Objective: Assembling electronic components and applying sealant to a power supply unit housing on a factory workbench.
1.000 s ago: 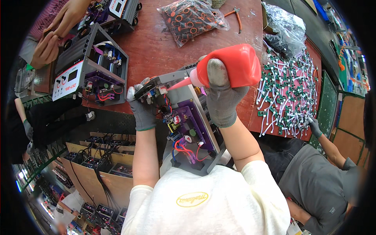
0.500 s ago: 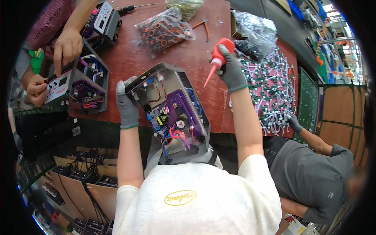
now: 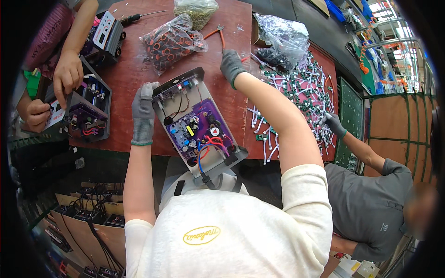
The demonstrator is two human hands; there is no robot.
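Observation:
My left hand [image 3: 143,116], in a grey glove, is closed on the left upper edge of an open metal case [image 3: 185,90]. The case lies tilted over the table's front edge, against my lap. Inside sits a purple circuit board [image 3: 197,129] with red and blue wires. My gloved right hand [image 3: 232,67] is above the table beyond the case, at the handle end of orange-handled pliers [image 3: 223,39]. Its fingers are mostly hidden by the back of the hand. A small red bit [image 3: 244,59] shows beside it; the red squeeze bottle is otherwise out of sight.
Bags of black-and-orange rings [image 3: 167,46] and small brass-coloured parts [image 3: 197,13] lie at the back. Many white-cabled small boards [image 3: 296,97] cover the right side, where a co-worker's gloved hand [image 3: 333,125] works. At left another person's hands [image 3: 67,78] handle a similar case [image 3: 95,111].
My right hand has moved left and away from me, from holding up the red squeeze bottle to beside the pliers. The case has turned slightly in my left hand, and the view has shifted.

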